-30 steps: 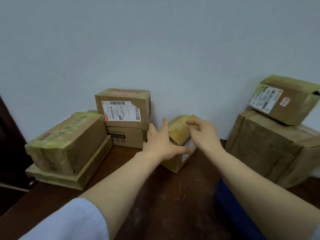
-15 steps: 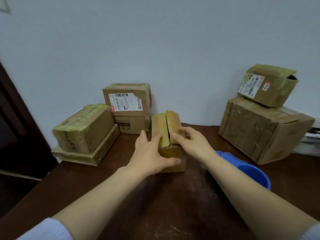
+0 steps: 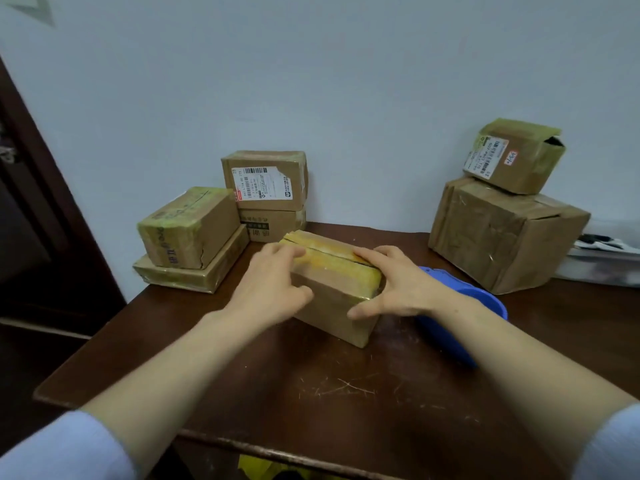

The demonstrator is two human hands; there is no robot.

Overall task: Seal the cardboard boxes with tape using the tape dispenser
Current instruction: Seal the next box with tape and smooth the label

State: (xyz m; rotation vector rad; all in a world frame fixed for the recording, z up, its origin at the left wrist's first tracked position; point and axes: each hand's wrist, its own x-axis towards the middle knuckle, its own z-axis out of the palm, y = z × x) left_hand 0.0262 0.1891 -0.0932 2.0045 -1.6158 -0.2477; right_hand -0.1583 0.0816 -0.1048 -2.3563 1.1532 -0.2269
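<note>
A small cardboard box (image 3: 332,299) with yellowish tape on its top flaps sits in the middle of the dark wooden table (image 3: 346,393). A dark slit runs along the seam between its two closed flaps. My left hand (image 3: 273,285) grips the box's left end, fingers over the top edge. My right hand (image 3: 398,285) holds the right end, thumb on the front face. No tape dispenser is in view.
Two stacked boxes (image 3: 188,237) stand at the back left, two more (image 3: 268,192) against the wall, and a big box (image 3: 502,233) with a small one (image 3: 516,155) on top at the right. A blue bowl (image 3: 464,306) lies by my right wrist.
The box has been pulled nearer to me and turned so its flaps lie flat and closed, seam running left to right. Both hands moved with it.
</note>
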